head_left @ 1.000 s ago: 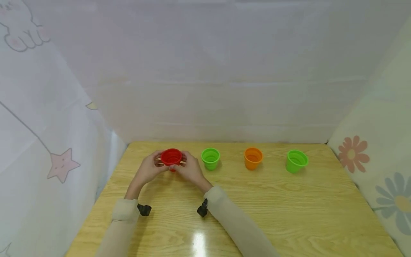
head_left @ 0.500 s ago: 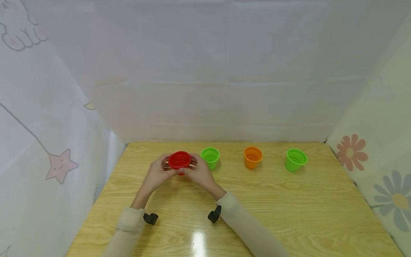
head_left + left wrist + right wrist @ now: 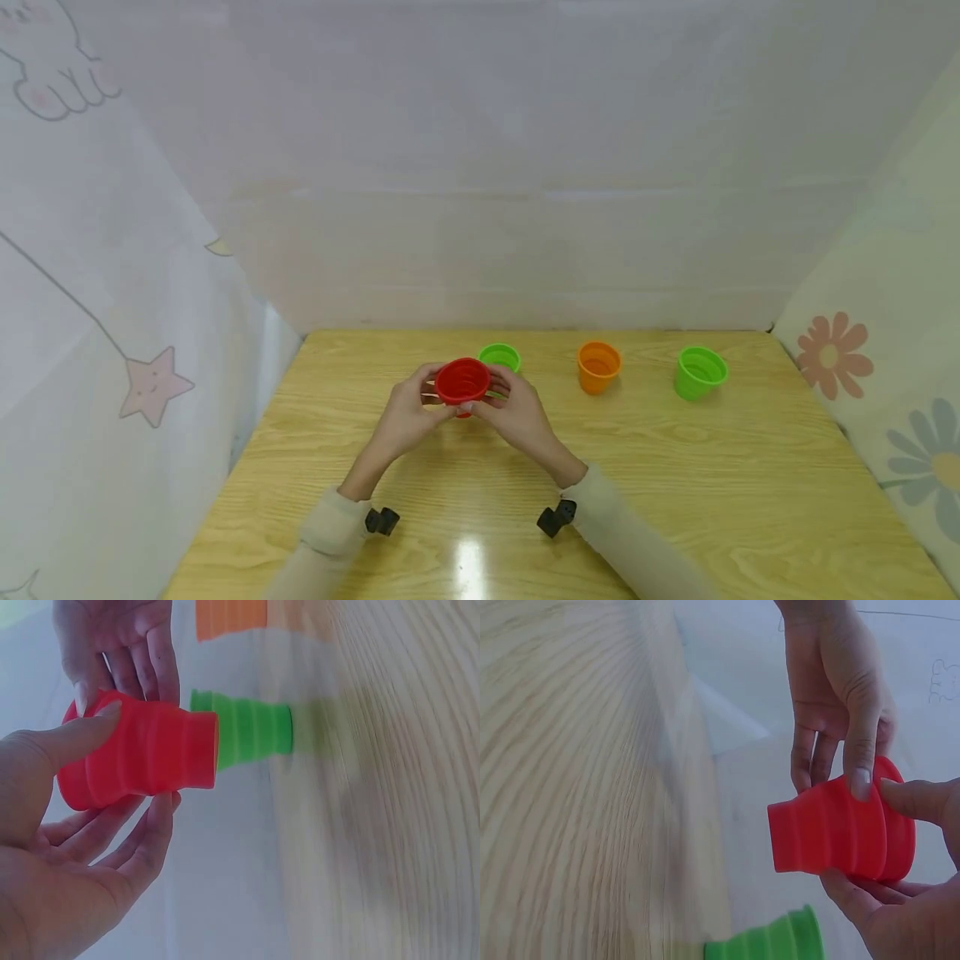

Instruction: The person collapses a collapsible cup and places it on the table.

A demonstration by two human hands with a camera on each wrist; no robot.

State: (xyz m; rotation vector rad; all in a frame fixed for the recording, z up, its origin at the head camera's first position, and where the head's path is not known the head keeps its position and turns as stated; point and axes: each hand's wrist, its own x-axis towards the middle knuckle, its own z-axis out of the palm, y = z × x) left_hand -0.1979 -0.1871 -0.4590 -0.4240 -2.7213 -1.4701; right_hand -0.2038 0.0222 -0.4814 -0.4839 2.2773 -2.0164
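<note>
A red ribbed cup [image 3: 462, 382] is held upright between both hands, its base lifted off the table in the wrist views. My left hand [image 3: 405, 421] grips its left side, thumb at the front and fingers round the far side. From the right, my right hand [image 3: 522, 421] grips it the same way, the two thumbs close together. Right behind the red cup a green cup [image 3: 501, 356] stands on the table, partly hidden by it in the head view. In the left wrist view that green cup [image 3: 259, 731] shows apart from the hands.
An orange cup [image 3: 598, 369] and another green cup [image 3: 699, 372] stand to the right along the back of the wooden table [image 3: 675, 483]. White sheeting [image 3: 480, 250] rises behind the table and on both sides. A black wrist camera [image 3: 557, 518] sits at each sleeve.
Both hands have carried the red cup to the right and a little nearer the person, from left of the near green cup to in front of it. The other cups stay put.
</note>
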